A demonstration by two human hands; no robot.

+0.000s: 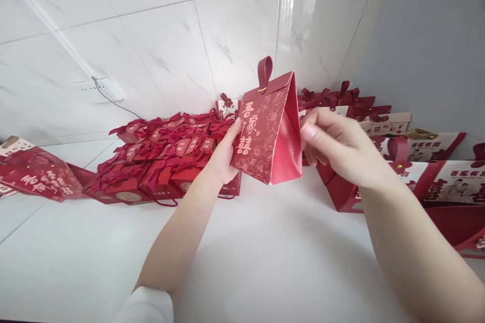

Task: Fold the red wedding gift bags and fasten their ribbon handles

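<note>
A red paper gift bag [265,131] with gold characters and a loop handle on top is held up above the white surface. My left hand [224,154] grips its left face, thumb on the front by the characters. My right hand [337,146] sits at the bag's right side with fingers curled, its fingertips touching the pink side fold. The bag stands upright, its top flap folded shut.
A cluster of small red ribboned boxes [159,161] lies at the back left. More red bags [409,161] lean in a row along the right wall. A flat red bag [41,176] lies far left. A wall socket with a cord [108,90] is on the tiled wall.
</note>
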